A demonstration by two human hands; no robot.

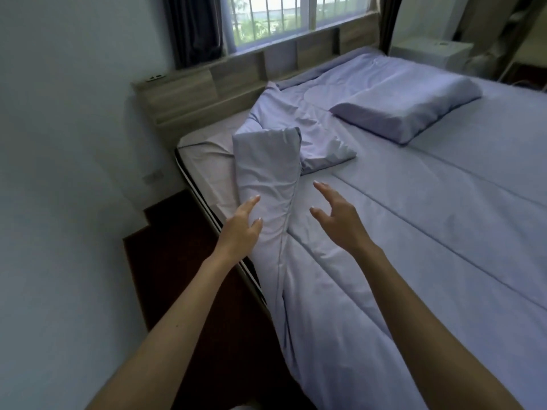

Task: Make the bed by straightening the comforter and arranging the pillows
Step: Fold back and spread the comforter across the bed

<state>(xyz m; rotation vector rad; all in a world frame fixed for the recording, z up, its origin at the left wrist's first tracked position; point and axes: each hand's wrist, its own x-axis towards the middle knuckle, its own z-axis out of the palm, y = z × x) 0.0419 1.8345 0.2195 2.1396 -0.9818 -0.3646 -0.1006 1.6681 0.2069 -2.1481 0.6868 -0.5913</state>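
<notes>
Head view — left hand (241,226), right hand (337,216) splayed at rumpled comforter (384,232).

Lavender quilted fabric comforter (414,232) spread smooth over the bed (204,152), left edge doubled back in a rumpled ridge, head-end corner bunched. Plump lavender rectangular pillow (408,110) lying flat atop it, near the head, well right of the bunching.
</notes>
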